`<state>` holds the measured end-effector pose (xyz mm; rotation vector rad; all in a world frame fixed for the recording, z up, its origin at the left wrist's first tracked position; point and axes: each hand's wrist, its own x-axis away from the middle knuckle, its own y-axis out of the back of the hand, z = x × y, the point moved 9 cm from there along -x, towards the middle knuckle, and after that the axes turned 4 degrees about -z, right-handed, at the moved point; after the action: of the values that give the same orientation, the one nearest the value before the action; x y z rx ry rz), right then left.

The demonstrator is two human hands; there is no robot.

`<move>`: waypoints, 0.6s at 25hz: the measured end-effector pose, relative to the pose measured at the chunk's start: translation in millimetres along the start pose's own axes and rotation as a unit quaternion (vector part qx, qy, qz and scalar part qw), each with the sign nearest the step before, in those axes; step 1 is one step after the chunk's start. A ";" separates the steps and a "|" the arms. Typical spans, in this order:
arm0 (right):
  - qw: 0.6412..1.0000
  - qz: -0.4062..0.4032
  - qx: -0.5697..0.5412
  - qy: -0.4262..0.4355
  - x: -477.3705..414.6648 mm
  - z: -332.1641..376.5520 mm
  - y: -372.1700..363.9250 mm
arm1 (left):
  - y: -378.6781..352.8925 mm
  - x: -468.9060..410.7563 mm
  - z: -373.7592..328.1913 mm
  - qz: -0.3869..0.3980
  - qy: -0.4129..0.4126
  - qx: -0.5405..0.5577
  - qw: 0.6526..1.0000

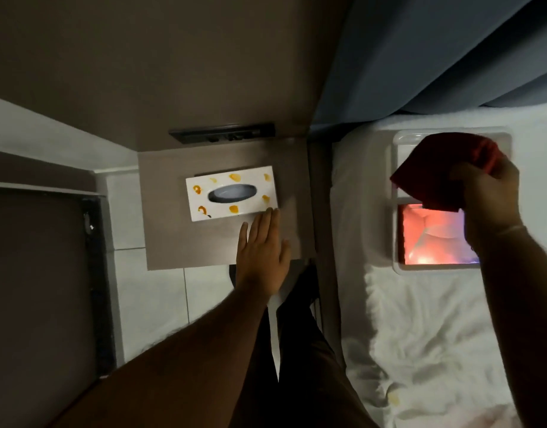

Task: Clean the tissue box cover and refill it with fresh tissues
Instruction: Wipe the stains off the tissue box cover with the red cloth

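Observation:
A white tissue box cover [232, 193] with orange-yellow stains and a dark oval slot lies flat on a small brown bedside table [173, 239]. My left hand [261, 251] is spread flat and open on the table, its fingertips touching the cover's near right corner. Over on the bed, my right hand [488, 196] is raised above a white tray [395, 168] and shut on a dark red cloth [435, 174]. A pinkish tissue pack [432, 239] lies in the tray's near compartment.
A black socket strip [222, 134] sits on the wall behind the table. The rumpled white bed [435, 335] fills the right side, with a blue curtain [435, 50] behind it. White floor tiles [161, 304] and a dark door [40, 288] lie to the left. My dark trouser legs stand between table and bed.

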<state>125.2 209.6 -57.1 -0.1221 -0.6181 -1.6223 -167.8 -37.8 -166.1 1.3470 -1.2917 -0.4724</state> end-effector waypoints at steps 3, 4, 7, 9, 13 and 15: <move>0.968 0.163 -0.158 -0.102 52.0 -35.2 -97.5 | -13.8 -7.1 45.3 -0.006 0.031 0.004 0.999; 0.958 0.204 -0.170 -0.112 63.1 -44.7 -134.3 | -16.4 -9.1 61.7 -0.014 0.047 0.010 0.999; 0.973 0.189 -0.075 -0.108 65.8 -75.9 -221.4 | -16.9 -10.9 113.0 -0.056 0.086 0.033 0.994; 0.985 0.146 0.090 -0.019 50.7 -84.9 -262.3 | -14.8 -19.7 145.8 -0.066 0.097 0.050 0.992; 0.919 0.109 0.334 0.177 27.2 -89.4 -321.9 | -10.0 -51.5 215.2 -0.075 0.194 0.137 0.969; 0.862 0.123 0.398 0.288 26.7 -96.7 -343.9 | -11.3 -67.7 235.4 -0.043 0.191 0.142 0.970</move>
<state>-178.6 149.1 -236.9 0.8365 -0.7139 -0.9699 -387.0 -84.7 -265.5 1.6434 -1.0078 -0.0761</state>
